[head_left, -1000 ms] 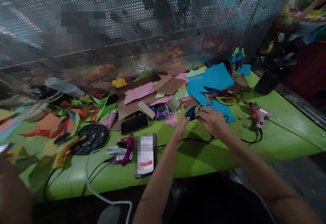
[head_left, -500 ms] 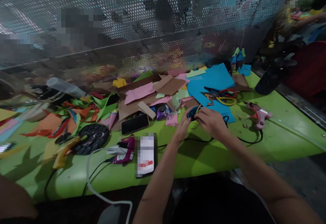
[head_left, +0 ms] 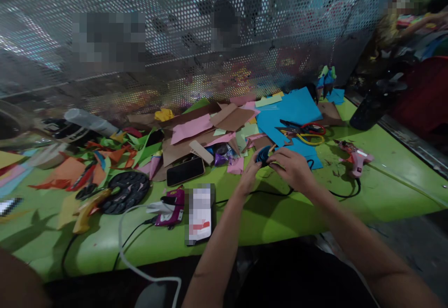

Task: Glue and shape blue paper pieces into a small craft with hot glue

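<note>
Over green table [head_left: 280,226]: left hand [head_left: 249,173] holds blue coil [head_left: 262,156], right hand [head_left: 291,167] at edge.

green table [head_left: 280,219]: blue paper [head_left: 297,105], pink glue gun [head_left: 357,162]

Small blue piece [head_left: 262,154] (dark-ridged)

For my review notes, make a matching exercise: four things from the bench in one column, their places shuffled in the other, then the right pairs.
Things
1. blue curled piece
2. pink glue gun
3. purple packet
4. yellow glue gun

Places
A. just left of the lit phone
B. beside the black round tray
C. between the left hand and right hand
D. right of the right hand

Pairs: 1-C, 2-D, 3-A, 4-B
</note>
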Demonstrator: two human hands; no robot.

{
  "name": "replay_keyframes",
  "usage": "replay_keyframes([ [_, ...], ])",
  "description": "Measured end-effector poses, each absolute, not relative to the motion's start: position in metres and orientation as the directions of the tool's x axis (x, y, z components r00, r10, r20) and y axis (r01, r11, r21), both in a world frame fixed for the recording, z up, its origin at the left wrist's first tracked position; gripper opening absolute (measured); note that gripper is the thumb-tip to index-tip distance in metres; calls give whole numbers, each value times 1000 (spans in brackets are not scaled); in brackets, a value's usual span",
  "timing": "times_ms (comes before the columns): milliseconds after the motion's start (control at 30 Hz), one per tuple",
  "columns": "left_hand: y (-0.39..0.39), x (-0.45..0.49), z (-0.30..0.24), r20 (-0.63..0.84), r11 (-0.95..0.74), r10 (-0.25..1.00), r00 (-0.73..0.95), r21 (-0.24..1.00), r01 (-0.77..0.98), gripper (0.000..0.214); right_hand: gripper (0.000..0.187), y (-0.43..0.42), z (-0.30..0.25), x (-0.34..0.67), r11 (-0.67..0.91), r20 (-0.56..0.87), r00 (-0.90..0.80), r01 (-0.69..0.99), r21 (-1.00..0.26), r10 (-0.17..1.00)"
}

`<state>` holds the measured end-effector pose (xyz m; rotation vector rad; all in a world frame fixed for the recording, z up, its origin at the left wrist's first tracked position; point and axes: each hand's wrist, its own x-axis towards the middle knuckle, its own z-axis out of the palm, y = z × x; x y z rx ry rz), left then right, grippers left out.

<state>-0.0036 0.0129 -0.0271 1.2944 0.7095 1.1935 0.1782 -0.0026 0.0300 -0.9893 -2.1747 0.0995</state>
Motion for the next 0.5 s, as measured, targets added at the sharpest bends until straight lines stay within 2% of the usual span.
replay_keyframes([
  [133, 14, -4, -29, 213, -148, 933, 292, 962, -228, 55, 10, -1, 29, 180, 698, 607, -388, 571, -433, 694],
  [333, 13, -4, -27, 215, -152, 926, 310, 965, -214, 58, 11, -1, 26, 177, 694, 579, -433, 623, -361, 690],
  [500, 14, -4, -28, 237, -159, 913, 332, 957, -244, 58, 9, -2, 28, 177, 677, 563, -430, 644, -357, 706],
])
